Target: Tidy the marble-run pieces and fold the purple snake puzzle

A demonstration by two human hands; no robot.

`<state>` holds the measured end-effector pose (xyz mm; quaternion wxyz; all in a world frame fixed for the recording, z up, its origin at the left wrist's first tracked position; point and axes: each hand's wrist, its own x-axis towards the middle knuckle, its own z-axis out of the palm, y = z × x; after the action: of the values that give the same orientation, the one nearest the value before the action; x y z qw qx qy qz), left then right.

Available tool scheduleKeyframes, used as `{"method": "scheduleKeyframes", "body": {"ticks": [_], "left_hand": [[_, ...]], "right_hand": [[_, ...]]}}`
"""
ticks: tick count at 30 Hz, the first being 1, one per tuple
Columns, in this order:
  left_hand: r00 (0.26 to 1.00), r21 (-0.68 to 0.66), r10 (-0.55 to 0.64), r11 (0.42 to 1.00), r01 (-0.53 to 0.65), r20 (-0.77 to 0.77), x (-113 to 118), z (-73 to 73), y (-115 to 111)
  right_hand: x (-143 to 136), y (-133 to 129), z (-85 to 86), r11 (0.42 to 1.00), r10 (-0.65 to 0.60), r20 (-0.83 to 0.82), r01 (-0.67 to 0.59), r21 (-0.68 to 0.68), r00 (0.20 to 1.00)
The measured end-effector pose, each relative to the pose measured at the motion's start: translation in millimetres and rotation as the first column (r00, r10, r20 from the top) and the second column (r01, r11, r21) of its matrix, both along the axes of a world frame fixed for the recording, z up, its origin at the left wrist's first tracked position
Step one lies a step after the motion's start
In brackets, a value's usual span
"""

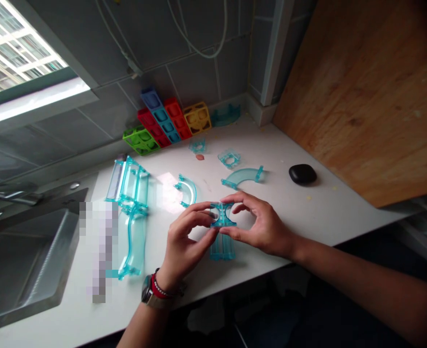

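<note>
Between my two hands is a small clear turquoise plastic connector piece (223, 215) with rounded cut-outs. My left hand (189, 237) pinches its left side between thumb and fingers, and my right hand (258, 222) grips the right side the same way. Just below it, a straight turquoise track piece (222, 247) shows, partly covered by the connector; whether the two touch I cannot tell. Beyond my hands lie a curved turquoise track (245, 177), a smaller curved piece (189, 191) and two square turquoise connectors, one near (229, 158) and one farther back (198, 145).
Colourful plastic blocks (168, 121) lean against the tiled wall. Longer turquoise track parts (137, 237) lie at left, beside a metal sink (35, 270). A black rounded object (302, 174) rests on the white counter (282, 212) at right, near a wooden board (365, 96).
</note>
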<state>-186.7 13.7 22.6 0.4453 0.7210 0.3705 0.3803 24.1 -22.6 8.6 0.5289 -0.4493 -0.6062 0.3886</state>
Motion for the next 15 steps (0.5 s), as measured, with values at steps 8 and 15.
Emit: {"method": "scheduleKeyframes", "body": {"ticks": [8, 15], "left_hand": [[0.998, -0.1, -0.012, 0.995, 0.018, 0.056, 0.7, -1.0, -0.2], [0.995, -0.094, -0.042, 0.994, 0.05, 0.087, -3.8, -4.0, 1.1]], "right_hand": [[1.9, 1.8, 1.9, 1.0, -0.004, 0.011, 0.004, -0.029, 1.0], [3.4, 2.3, 4.7, 1.0, 0.006, 0.007, -0.006, 0.002, 1.0]]}}
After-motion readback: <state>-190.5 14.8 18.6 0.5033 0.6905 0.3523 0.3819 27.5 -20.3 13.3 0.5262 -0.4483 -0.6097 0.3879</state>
